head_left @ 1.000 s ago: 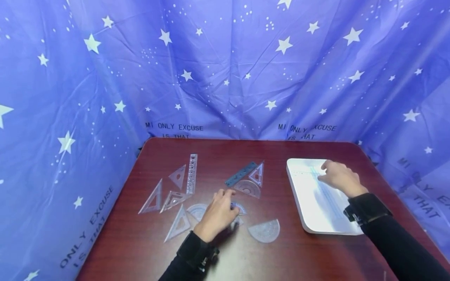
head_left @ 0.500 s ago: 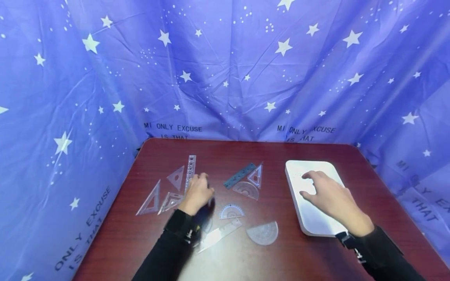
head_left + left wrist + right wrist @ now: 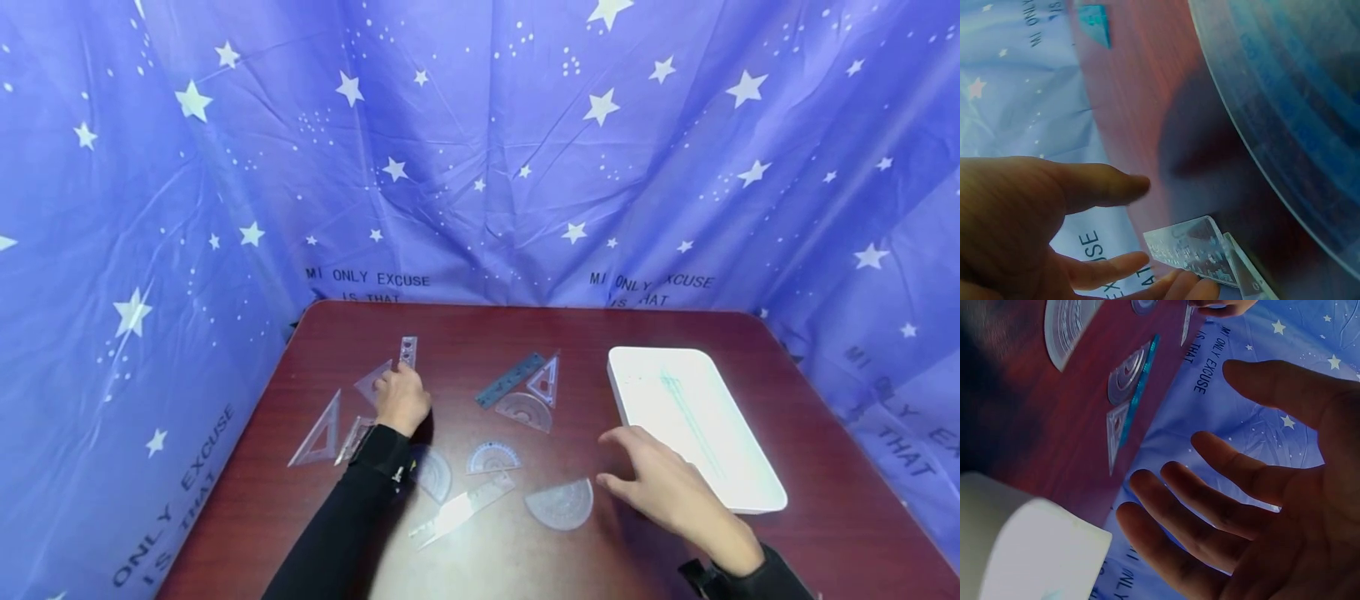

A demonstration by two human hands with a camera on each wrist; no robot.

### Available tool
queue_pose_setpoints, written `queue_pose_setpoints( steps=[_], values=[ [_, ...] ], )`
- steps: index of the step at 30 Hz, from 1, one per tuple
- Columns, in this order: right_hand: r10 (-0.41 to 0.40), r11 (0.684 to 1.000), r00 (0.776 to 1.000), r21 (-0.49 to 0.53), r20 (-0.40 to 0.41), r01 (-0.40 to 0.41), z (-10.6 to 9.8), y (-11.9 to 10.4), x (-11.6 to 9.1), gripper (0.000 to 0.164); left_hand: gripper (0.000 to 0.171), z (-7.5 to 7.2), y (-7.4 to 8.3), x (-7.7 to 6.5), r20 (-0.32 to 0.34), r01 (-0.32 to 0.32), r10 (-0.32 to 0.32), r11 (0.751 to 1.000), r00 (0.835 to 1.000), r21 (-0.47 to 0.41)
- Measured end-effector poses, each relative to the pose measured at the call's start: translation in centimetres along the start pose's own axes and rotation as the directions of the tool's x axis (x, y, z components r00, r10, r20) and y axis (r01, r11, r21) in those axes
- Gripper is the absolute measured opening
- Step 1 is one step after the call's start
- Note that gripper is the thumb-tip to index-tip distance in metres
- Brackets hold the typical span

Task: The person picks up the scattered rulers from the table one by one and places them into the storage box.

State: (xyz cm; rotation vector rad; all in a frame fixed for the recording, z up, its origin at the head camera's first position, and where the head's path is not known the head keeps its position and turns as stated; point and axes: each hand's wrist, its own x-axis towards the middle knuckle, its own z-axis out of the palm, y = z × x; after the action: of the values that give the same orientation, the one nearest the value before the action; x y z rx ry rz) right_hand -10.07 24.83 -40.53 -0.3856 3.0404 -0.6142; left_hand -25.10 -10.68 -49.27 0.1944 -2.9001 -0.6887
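My left hand (image 3: 402,402) reaches over the left part of the table, at a clear perforated ruler (image 3: 408,346) and beside a clear set square (image 3: 367,385). In the left wrist view the thumb points forward, apart from the ruler (image 3: 1188,247); the other fingertips are at its near edge, and contact cannot be told. My right hand (image 3: 667,487) hovers at the near left side of the white tray (image 3: 750,446), fingers spread, holding nothing. Closest to it lies a frosted protractor (image 3: 561,504). The tray has a faint bluish streak inside.
A teal ruler (image 3: 510,380), a small set square (image 3: 546,380) and a protractor (image 3: 524,412) lie together. Nearer are a blue-marked protractor (image 3: 492,457), a clear ruler-like strip (image 3: 465,505) and another protractor (image 3: 432,475). A large set square (image 3: 322,433) lies leftmost. A starry curtain (image 3: 480,150) surrounds the table.
My left hand has moved left and away from me, from the middle pieces to the perforated ruler. The right hand has come out from over the tray, left and toward me.
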Motion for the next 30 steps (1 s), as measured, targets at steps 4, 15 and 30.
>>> queue_pose_setpoints(
  steps=[4,15,30],
  values=[
    [0.008,1.000,1.000,0.010,0.016,-0.008,0.7,-0.1,-0.5,0.048,0.034,-0.9,1.4,-0.8,0.002,0.037,-0.037,0.999,0.999,0.034],
    [0.025,1.000,0.999,0.009,0.039,-0.025,1.4,-0.2,-0.8,0.049,0.028,-0.5,1.5,-0.2,0.003,0.123,-0.123,0.992,0.992,0.003],
    [-0.025,0.996,0.996,0.083,-0.080,0.032,1.4,-0.3,1.5,0.052,0.061,-3.6,5.3,-1.8,0.020,-0.018,0.022,0.987,1.000,-0.157]
  ],
)
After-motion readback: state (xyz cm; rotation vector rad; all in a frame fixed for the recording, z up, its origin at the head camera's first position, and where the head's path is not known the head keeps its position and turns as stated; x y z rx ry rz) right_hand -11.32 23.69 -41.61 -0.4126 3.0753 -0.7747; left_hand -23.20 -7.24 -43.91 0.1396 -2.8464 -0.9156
